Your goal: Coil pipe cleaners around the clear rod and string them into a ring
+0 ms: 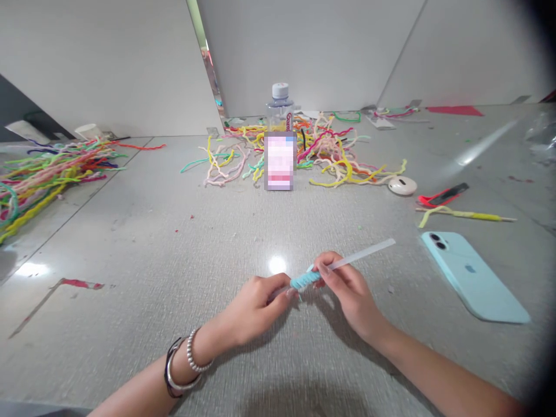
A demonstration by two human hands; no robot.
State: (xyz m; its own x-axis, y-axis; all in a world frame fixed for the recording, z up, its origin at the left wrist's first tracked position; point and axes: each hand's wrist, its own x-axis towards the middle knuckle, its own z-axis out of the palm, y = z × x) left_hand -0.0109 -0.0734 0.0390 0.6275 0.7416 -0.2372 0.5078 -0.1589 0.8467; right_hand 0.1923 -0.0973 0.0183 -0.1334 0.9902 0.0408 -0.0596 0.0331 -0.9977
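Between my two hands a translucent whitish stick (pixel 365 253) slants up to the right above the table. Light blue fuzzy yarn (pixel 305 281) is coiled around its middle. My left hand (pixel 264 298) pinches the stick's lower left end, thumb and fingers closed just beside the coil. At the coil's right end, my right hand (pixel 345 284) is closed in a pinch on the blue yarn and the stick. The far end of the stick juts out past my right fingers. Part of the coil is hidden by the fingertips.
Multicoloured yarn strands (pixel 343 153) lie around a clear bottle (pixel 280 110) and a blurred upright screen (pixel 280 162). More strands (pixel 56 174) lie at left. To the right are a light blue phone (pixel 475 278), a red-handled cutter (pixel 443 196), a yellow-wrapped stick (pixel 482 216) and a white oval case (pixel 402 186).
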